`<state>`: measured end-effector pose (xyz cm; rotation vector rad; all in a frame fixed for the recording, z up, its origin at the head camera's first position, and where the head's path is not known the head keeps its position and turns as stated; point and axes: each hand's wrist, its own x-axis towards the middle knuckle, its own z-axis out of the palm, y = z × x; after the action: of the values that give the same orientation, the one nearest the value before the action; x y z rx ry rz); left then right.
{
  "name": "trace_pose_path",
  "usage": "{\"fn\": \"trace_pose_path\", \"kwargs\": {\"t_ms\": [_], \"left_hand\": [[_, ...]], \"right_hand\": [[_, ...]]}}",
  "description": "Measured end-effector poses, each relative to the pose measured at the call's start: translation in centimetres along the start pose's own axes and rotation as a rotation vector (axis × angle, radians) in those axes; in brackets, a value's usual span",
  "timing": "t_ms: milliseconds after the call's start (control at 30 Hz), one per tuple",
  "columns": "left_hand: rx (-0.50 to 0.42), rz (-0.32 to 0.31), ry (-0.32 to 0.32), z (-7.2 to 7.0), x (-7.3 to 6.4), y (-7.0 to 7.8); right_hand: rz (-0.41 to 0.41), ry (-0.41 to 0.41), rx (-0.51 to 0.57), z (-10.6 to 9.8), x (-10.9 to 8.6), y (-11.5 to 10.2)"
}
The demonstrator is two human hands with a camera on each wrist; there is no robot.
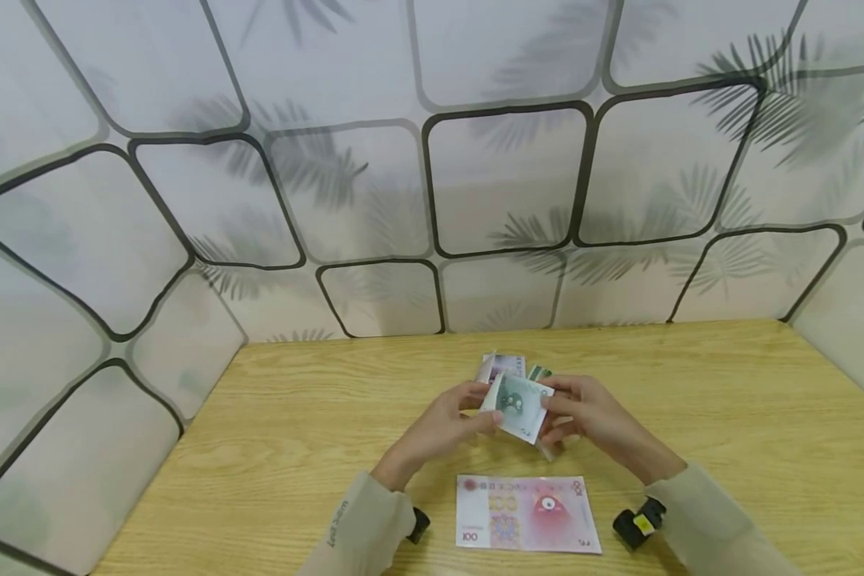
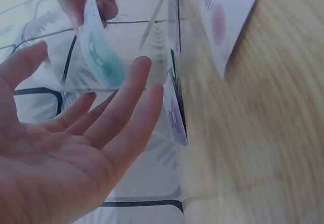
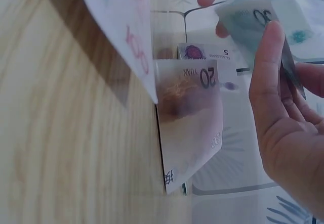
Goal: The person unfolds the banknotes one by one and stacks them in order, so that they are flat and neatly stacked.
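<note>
A green toy banknote (image 1: 522,404) marked 50, creased and bent, is up between my hands in the head view. My right hand (image 1: 586,412) pinches its right edge, thumb on one face and fingers on the other. On the note's left side is my left hand (image 1: 450,420), with its thumb tip at the lower left edge. The left wrist view shows that hand's fingers (image 2: 136,92) extended, its thumb spread apart from them. In the right wrist view, a brownish 20 yuan note (image 3: 187,118) stands bent up on the table below my right hand.
A pink 100 note (image 1: 527,514) lies flat on the wooden table (image 1: 295,448), close to me between my forearms. Behind my hands are a purple 5 note (image 1: 507,366) and a dark green note (image 1: 540,373). Patterned fabric walls (image 1: 504,184) border the back and sides.
</note>
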<state>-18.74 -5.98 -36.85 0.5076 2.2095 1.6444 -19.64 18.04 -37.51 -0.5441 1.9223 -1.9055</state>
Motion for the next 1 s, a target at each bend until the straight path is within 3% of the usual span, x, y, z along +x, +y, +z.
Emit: {"fn": "trace_pose_path", "kwargs": {"t_ms": [300, 467, 567, 767, 1000], "left_hand": [[0.006, 0.044, 0.192, -0.4, 0.0, 0.0], [-0.085, 0.042, 0.254, -0.7, 0.2, 0.2], [-0.143, 0.05, 0.285, -1.1, -0.2, 1.2], [-0.153, 0.051, 0.3, -1.4, -1.2, 2.8], [-0.232, 0.072, 0.269, -1.4, -0.1, 0.6]], "right_hand": [[0.04, 0.081, -0.039, -0.2, -0.1, -0.1], [0.038, 0.094, -0.074, -0.6, -0.3, -0.2], [0.044, 0.104, -0.111, -0.8, -0.4, -0.3], [0.07, 0.146, -0.149, -0.9, -0.5, -0.5], [0.079, 0.15, -0.104, -1.0, -0.5, -0.5]]}}
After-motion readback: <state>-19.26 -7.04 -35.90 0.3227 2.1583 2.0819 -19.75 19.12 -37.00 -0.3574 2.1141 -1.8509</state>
